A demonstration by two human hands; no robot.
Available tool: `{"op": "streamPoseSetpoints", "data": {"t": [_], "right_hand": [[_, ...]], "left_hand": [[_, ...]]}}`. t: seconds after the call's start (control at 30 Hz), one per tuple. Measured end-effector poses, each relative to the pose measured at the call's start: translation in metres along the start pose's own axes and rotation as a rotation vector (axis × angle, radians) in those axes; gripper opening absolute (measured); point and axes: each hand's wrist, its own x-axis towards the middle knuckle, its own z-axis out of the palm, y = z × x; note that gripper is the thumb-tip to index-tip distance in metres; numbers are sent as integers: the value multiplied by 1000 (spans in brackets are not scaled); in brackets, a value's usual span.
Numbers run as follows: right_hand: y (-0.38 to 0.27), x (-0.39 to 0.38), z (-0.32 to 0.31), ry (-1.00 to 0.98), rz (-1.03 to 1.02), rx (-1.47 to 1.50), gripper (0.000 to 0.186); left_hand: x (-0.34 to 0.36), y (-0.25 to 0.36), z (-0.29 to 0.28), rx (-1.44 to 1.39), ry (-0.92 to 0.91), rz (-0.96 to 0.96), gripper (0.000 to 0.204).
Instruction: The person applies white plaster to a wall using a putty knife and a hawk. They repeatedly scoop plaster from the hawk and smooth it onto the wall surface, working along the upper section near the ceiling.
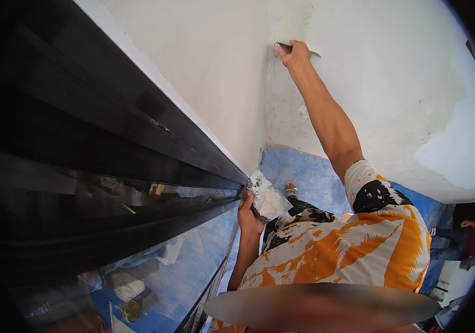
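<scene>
My right hand [297, 53] reaches up to the pale wall near the inside corner, its fingers closed round a trowel [285, 48]. Seen almost edge-on, the trowel has a dark part at the fingers and a thin blade tip showing to the right; its handle is mostly hidden. Low down, close to my body, my left hand [250, 217] grips the edge of a flat board [259, 214] loaded with white putty [268, 195]. That board is beside the end of the dark frame. Whether the trowel blade touches the wall is hard to tell.
A dark-framed glass door or window [193, 150] runs along my left. Patchy pale wall [382, 83] rises ahead and right. Below lies a blue floor covering [298, 164]. Another person [459, 244] is at the far right. Assorted items [132, 299] show behind the glass.
</scene>
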Motion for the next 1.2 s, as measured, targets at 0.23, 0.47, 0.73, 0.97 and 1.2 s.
{"op": "streamPoseSetpoints", "data": {"t": [0.23, 0.47, 0.73, 0.97, 1.2], "right_hand": [[-29, -65, 35, -369, -166, -156, 37], [86, 42, -212, 144, 261, -35, 40], [93, 103, -196, 148, 261, 159, 38], [-2, 25, -44, -35, 112, -38, 38], [-86, -47, 139, -121, -135, 223, 37]], "left_hand": [[-6, -5, -1, -71, 31, -33, 38], [-20, -2, 7, -116, 218, -81, 34], [-24, 3, 12, -105, 174, -110, 37], [-10, -2, 1, -87, 42, -57, 37], [-2, -1, 3, -94, -49, -52, 37]]}}
